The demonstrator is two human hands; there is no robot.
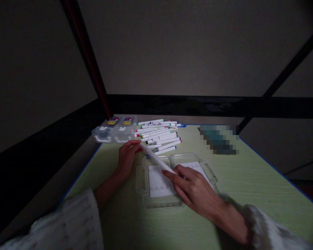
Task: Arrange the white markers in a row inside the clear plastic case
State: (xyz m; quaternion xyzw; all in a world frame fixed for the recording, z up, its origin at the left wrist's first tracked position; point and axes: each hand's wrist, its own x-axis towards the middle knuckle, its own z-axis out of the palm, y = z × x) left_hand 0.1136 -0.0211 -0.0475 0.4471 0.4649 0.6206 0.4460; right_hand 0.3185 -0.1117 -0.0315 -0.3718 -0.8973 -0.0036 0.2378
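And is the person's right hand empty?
No, the right hand holds a white pen slanting above the open clear case.

The marker [158, 160] looks smooth plastic, the case [160, 202] glossy plastic, the sleeves [74, 222] rough cloth.

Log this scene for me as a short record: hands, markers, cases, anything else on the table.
Left hand: pinches far end of white marker
Right hand: grips its near end
Open clear case: under the held marker, showing white sheets
Loose markers: beyond the open case
Two clear cases: left of the loose markers
Blurred item: right side, unidentifiable
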